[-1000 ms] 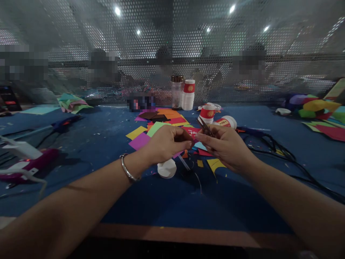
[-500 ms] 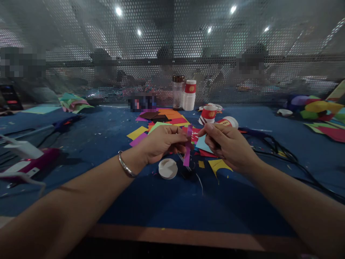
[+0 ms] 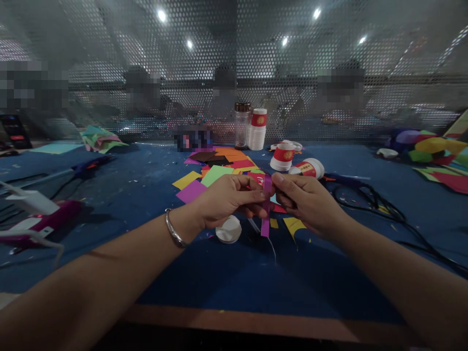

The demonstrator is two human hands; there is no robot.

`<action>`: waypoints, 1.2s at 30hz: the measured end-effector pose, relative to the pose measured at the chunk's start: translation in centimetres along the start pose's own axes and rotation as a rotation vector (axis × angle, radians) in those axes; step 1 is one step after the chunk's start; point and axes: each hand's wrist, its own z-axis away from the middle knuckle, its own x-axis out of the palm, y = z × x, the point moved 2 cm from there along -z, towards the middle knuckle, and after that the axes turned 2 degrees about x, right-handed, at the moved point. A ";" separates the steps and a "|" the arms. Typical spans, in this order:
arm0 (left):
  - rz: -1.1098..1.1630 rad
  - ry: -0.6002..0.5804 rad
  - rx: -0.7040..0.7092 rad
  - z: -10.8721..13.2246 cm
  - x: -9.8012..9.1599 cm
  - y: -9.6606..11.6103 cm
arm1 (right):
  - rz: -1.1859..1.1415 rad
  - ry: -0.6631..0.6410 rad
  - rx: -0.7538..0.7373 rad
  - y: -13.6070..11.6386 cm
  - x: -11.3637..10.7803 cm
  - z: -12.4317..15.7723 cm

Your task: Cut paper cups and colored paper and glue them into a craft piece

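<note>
I look across a blue-covered table, littered with coloured paper scraps, toward a grey perforated screen with bright lights above. Near the screen stands a dark-lidded clear cylindrical bottle — contents I can't make out — beside a stack of nested red-and-white paper cups. Over the table, my left hand pinches a long purple paper strip; my right hand has curled fingertips at its upper end, though whether they grip it I cannot tell.
</note>
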 end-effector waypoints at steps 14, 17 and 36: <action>-0.015 -0.050 -0.034 0.0 0.3 -0.6 | -0.056 -0.018 0.072 -0.1 0.2 0.3; -0.061 -0.024 -0.006 0.0 0.0 -0.4 | -0.057 -0.029 0.091 -0.3 0.2 0.3; -0.204 -0.149 0.055 0.1 -1.7 0.6 | 0.028 -0.090 0.151 -0.2 0.0 0.3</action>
